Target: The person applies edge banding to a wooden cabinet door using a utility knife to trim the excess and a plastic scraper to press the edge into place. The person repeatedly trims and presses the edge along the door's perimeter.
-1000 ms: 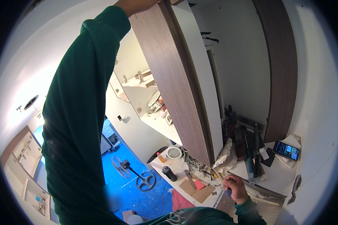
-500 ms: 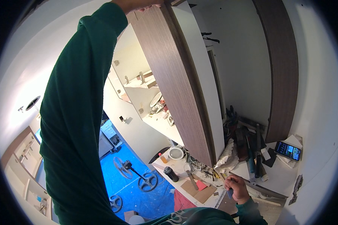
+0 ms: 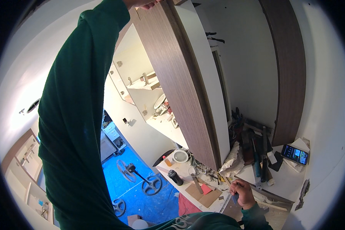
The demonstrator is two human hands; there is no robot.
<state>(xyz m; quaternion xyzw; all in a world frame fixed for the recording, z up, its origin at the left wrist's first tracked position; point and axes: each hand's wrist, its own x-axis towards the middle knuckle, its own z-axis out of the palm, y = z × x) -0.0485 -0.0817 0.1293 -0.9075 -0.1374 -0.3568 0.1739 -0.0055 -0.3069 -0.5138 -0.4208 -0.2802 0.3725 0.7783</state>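
Note:
My left arm, in a green sleeve, reaches up to the top of a tall wood-grain cabinet panel (image 3: 180,73). The picture's upper edge cuts off my left hand (image 3: 145,4); its bent fingers are at the panel's top, and whatever they may grip is hidden. Low on the right, my right hand (image 3: 243,193) is closed round a hand tool with a bluish handle (image 3: 235,198). A narrow brownish part sticks up beyond the fist, close to the panel's lower end; its exact kind is unclear.
Right of the panel, a white ledge carries dark-handled tools (image 3: 262,165), crumpled paper (image 3: 232,159) and a lit phone (image 3: 294,154). A worktop below holds a black bottle (image 3: 175,177), a round white fitting (image 3: 180,156) and cardboard (image 3: 207,197). Blue sheeting (image 3: 142,203) covers the floor.
My left hand and forearm have shifted slightly up and left along the panel's top. The right hand keeps its hold on the tool, nearly still.

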